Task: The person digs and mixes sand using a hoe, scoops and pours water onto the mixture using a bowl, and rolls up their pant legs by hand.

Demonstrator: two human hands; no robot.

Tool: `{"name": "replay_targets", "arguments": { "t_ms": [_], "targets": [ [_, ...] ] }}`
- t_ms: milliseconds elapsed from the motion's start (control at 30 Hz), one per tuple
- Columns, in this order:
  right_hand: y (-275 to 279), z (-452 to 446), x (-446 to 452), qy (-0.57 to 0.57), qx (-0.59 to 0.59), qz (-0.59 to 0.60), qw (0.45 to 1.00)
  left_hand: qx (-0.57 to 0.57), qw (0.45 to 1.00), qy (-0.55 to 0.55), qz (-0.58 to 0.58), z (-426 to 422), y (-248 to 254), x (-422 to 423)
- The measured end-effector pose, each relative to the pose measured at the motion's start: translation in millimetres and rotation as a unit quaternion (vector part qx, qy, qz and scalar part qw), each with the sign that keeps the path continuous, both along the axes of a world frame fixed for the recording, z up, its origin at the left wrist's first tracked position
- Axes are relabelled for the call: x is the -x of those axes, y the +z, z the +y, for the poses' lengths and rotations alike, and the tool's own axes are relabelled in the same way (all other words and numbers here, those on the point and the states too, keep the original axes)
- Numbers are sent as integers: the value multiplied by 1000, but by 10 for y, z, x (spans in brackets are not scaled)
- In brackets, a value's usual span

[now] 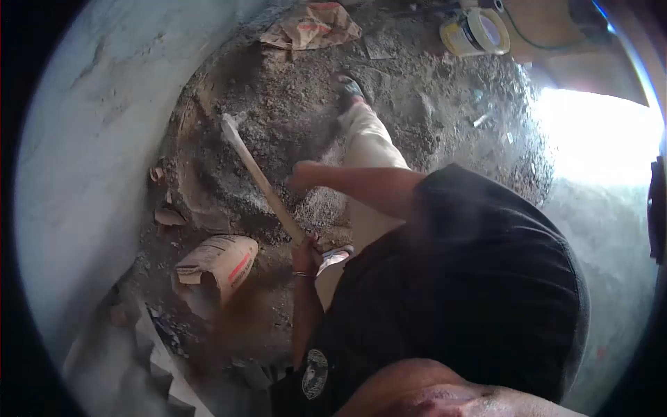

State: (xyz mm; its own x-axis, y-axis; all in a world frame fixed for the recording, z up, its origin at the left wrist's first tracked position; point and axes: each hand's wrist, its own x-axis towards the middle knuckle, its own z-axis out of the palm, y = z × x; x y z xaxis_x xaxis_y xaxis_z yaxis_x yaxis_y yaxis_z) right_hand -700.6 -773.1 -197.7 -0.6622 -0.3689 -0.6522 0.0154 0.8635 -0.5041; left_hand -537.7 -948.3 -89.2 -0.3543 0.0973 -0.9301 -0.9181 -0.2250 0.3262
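Left hand: is gripping handle, apparently working dirt. Right hand: grip unclear. Next move: probably needing both hands.

Left hand closed, right hand apart from it on an outstretched forearm, fingers blurred.

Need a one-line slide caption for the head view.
Left hand grips a long wooden handle, right hand off it, over loose, gritty ground with a printed paper sack nearby.
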Motion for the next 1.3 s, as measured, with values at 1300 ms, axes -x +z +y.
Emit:
{"name": "replay_targets", "arguments": {
  "t_ms": [1300],
  "targets": [
    [-1586,-328,427,-324,-3,-325,888,-115,993,-18,-16,444,609,-27]
  ]
}}
